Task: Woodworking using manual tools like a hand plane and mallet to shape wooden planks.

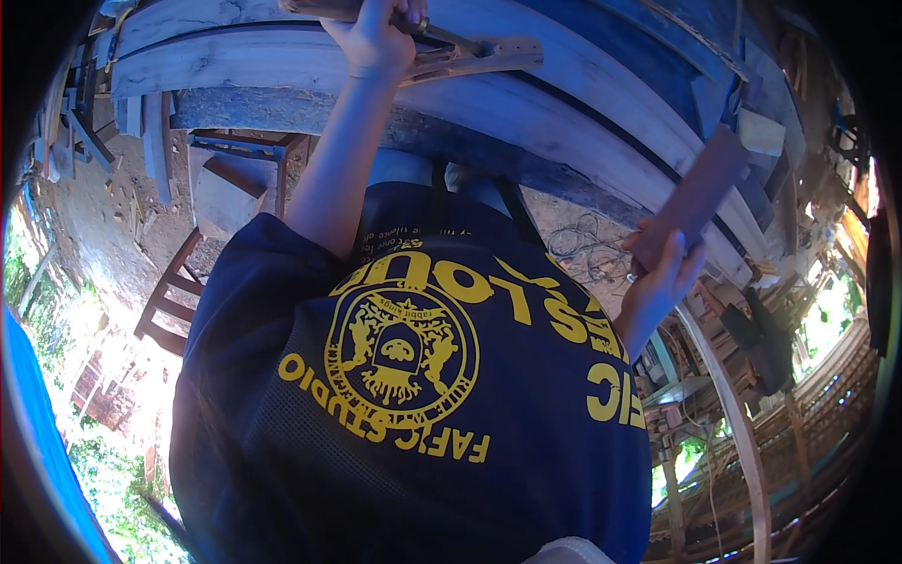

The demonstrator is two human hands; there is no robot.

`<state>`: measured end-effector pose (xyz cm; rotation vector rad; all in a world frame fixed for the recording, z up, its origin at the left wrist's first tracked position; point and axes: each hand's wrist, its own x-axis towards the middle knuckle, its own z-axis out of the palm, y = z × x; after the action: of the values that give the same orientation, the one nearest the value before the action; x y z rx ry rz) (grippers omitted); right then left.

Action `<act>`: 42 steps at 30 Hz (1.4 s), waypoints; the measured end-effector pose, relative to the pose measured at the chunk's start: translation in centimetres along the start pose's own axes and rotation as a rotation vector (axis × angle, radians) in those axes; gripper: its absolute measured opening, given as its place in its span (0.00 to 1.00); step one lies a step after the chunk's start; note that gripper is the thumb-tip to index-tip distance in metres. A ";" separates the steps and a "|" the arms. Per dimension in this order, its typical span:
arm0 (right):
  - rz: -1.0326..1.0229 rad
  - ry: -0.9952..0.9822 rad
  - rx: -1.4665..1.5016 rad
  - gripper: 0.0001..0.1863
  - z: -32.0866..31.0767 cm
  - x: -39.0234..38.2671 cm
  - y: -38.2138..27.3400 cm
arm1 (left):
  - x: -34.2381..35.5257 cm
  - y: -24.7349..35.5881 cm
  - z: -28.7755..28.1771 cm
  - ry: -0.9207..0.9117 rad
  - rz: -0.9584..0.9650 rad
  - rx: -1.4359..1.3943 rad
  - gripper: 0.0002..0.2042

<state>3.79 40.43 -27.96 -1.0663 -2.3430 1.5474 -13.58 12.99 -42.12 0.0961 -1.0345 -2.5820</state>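
My left hand (381,38), at the top of the view, is closed round a long wooden tool (512,54). Its light brown arm narrows to the right with small holes near the end, and a thin dark rod runs along it; its exact kind is unclear. The tool is over the long pale planks (536,103) of the workbench. On the right, my right hand (672,268) grips the lower end of a flat reddish-brown wooden board (700,193). That board tilts up and to the right, its upper end overlapping the planks.
A small wooden stool (225,197) and a slatted wooden frame (174,291) stand on the dirt floor at left. Tangled wire (583,249) lies between bench and right arm. A pale block (759,133) sits at the far right. Scrap wood fills the right side.
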 end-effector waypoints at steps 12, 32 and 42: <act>-0.238 -0.485 -0.715 0.20 12.0 0.7 5.4 | -3.5 -0.5 -0.3 -0.514 0.115 0.276 0.12; -0.338 -0.527 -0.777 0.18 13.2 -0.3 10.2 | -4.8 -0.6 1.9 -0.377 0.382 0.650 0.13; -0.262 -0.546 -0.786 0.19 13.0 -0.4 8.9 | -3.0 3.1 6.3 0.139 0.042 0.185 0.08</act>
<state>2.21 32.43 -41.40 -0.3833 -3.4361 0.8852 -11.05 16.12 -35.61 0.2924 -1.2062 -2.3994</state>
